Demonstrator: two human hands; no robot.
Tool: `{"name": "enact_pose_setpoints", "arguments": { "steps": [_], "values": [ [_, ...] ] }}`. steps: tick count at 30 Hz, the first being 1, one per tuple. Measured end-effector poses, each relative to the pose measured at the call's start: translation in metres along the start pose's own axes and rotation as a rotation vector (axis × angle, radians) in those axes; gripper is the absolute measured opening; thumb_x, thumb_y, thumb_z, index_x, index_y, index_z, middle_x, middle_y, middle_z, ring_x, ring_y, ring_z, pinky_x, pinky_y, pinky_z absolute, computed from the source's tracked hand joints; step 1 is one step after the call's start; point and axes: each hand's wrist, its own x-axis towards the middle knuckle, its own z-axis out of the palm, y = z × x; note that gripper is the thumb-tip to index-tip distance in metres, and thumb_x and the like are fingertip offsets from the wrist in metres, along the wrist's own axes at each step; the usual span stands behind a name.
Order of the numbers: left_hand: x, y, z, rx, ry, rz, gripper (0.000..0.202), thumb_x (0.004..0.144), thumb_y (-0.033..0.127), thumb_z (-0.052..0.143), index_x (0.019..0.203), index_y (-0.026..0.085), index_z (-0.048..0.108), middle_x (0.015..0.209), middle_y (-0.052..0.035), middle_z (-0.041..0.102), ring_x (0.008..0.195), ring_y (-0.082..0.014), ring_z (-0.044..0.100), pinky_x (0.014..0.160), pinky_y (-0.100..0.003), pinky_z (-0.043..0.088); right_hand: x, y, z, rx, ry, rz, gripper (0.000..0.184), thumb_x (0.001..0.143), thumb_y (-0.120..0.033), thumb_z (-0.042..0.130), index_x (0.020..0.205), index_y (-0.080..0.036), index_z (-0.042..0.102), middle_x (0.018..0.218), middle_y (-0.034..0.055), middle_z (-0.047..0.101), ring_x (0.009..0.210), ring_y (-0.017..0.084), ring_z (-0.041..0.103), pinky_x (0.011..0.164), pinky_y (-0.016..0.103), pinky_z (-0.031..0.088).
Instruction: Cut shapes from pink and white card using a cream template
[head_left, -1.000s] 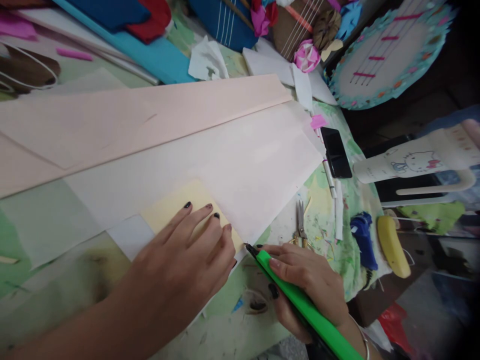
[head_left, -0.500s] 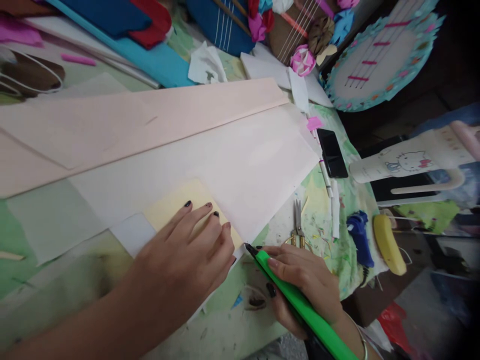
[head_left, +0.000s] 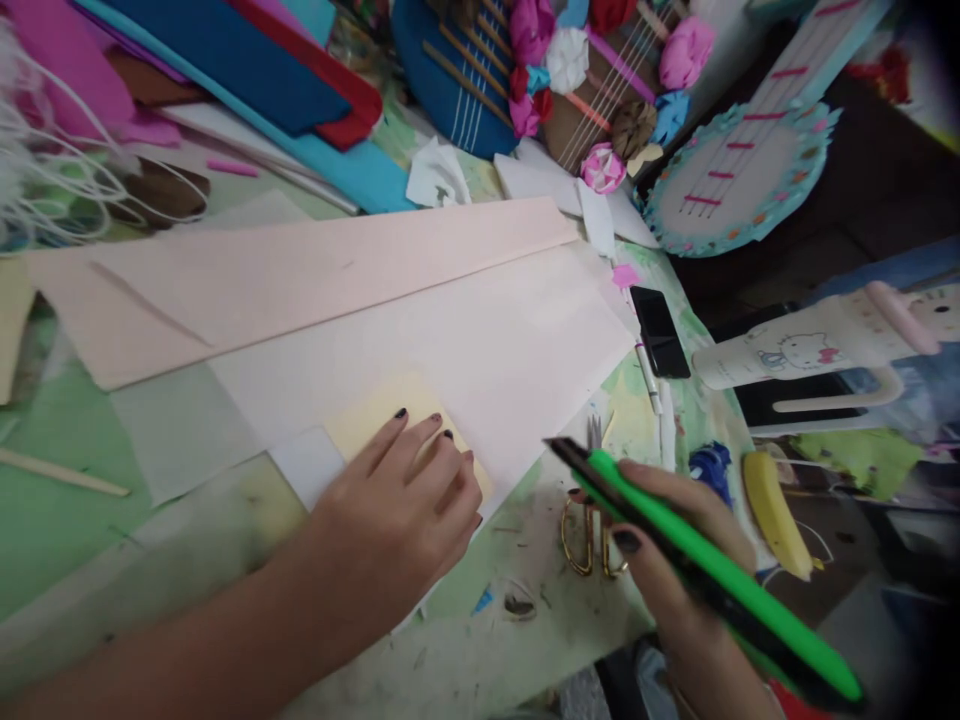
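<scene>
My left hand lies palm down with fingers spread, pressing on a pale yellow card. The card rests on a large pale pinkish-white sheet, close to the sheet's near edge. My right hand is closed round a green and black utility knife, raised above the table to the right of the card. Its dark blade points up and left, apart from the paper. Beneath the knife tip lie gold-handled scissors, partly hidden by the right hand.
A long pale pink board lies across the sheet's far side. To the right are a phone, a white tumbler, a blue glue gun and a yellow object. Decorated instrument-like crafts stand at the back.
My right hand has lifted the knife off the card's corner and moved it right and up. My left hand stays on the card. The view has shifted slightly.
</scene>
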Motion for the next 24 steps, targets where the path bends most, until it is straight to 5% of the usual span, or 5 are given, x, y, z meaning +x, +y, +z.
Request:
{"name": "enact_pose_setpoints", "arguments": {
  "steps": [3,7,10,18,24],
  "values": [
    [-0.005,0.004,0.001,0.03,0.017,-0.019,0.025,0.092,0.025,0.058,0.106,0.007,0.069,0.104,-0.0159,0.07,0.112,-0.0366,0.064,0.097,-0.056,0.054,0.026,-0.001,0.0,0.293,0.033,0.017,0.036,0.084,-0.036,0.074,0.117,-0.027,0.065,0.1,0.0048,0.073,0.076,0.019,0.072,0.064,0.033,0.062],
    [-0.009,0.01,0.001,0.065,-0.043,-0.056,0.029,0.091,0.021,0.055,0.116,0.008,0.065,0.119,-0.0176,0.065,0.122,-0.0393,0.056,0.101,-0.062,0.048,0.077,-0.008,0.015,0.608,-0.221,0.036,0.032,0.084,-0.043,0.074,0.11,-0.027,0.065,0.078,-0.0011,0.07,0.067,0.014,0.068,0.063,0.028,0.061],
    [-0.01,0.013,0.001,0.076,-0.04,-0.085,0.027,0.092,0.018,0.052,0.114,0.01,0.065,0.118,-0.0154,0.065,0.122,-0.0395,0.055,0.1,-0.066,0.047,0.107,-0.013,0.037,0.71,-0.396,0.095,0.027,0.084,-0.043,0.074,0.107,-0.028,0.069,0.094,0.0006,0.072,0.081,0.014,0.069,0.069,0.026,0.061],
    [-0.01,0.013,0.003,0.116,-0.014,-0.141,0.025,0.092,0.027,0.058,0.112,0.014,0.064,0.114,-0.0144,0.064,0.12,-0.0447,0.055,0.096,-0.072,0.044,0.153,-0.007,0.108,0.856,-0.813,0.286,0.045,0.065,-0.036,0.089,0.105,-0.022,0.073,0.068,-0.0017,0.069,0.062,0.011,0.062,0.055,0.02,0.054],
    [-0.01,0.012,0.007,0.109,0.049,-0.164,0.023,0.093,0.027,0.055,0.111,0.016,0.063,0.112,-0.0159,0.065,0.119,-0.0421,0.058,0.095,-0.07,0.045,0.161,0.004,0.129,0.847,-0.917,0.256,0.044,0.064,-0.046,0.087,0.097,-0.019,0.077,0.061,0.0004,0.069,0.052,0.012,0.058,0.047,0.023,0.048]
  ]
}}
